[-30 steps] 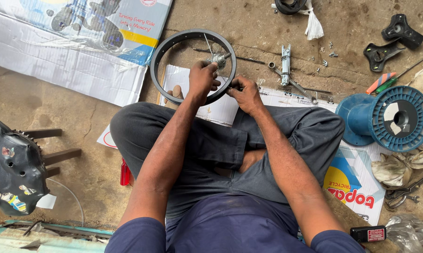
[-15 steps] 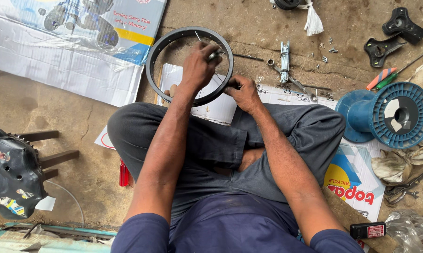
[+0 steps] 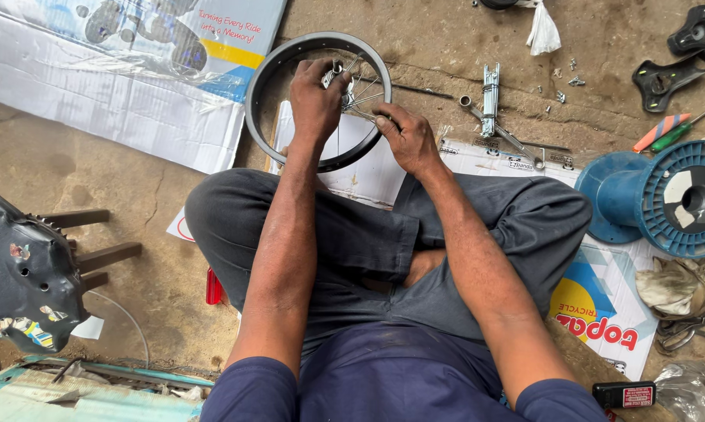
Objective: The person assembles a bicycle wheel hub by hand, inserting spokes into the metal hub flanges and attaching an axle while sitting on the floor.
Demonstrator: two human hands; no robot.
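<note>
person sits cross-legged on a rough, stained concrete floor (image 3: 94,180), looking straight down at the work. small black wheel rim (image 3: 278,66) lies flat on the floor just past the knees, partly on a white cardboard sheet (image 3: 360,168). thin metal spokes (image 3: 364,94) fan out inside the rim from the hub (image 3: 338,76).

left hand (image 3: 315,98) is over the middle of the rim, fingers curled down and closed around the hub. right hand (image 3: 408,139) sits at the rim's near-right edge, fingers pinched together on the spokes there. both hands touch the wheel; the rim itself stays on the ground.

around it: a large printed cardboard box (image 3: 118,70), flattened, lies at the upper left, its edge beside the rim. a metal multi-tool (image 3: 490,87) and a wrench (image 3: 508,137) lie on the floor right of the rim, with small loose screws (image 3: 575,78) near them. a blue plastic spool (image 3: 665,195) lies on its side at the far right, two screwdrivers (image 3: 665,131) above it, black plastic brackets (image 3: 680,55) further up. dirty rags (image 3: 676,285) lie below the spool. a dark stool (image 3: 24,273) stands at the left. floor is dusty, cluttered, outdoor-workshop look.
</note>
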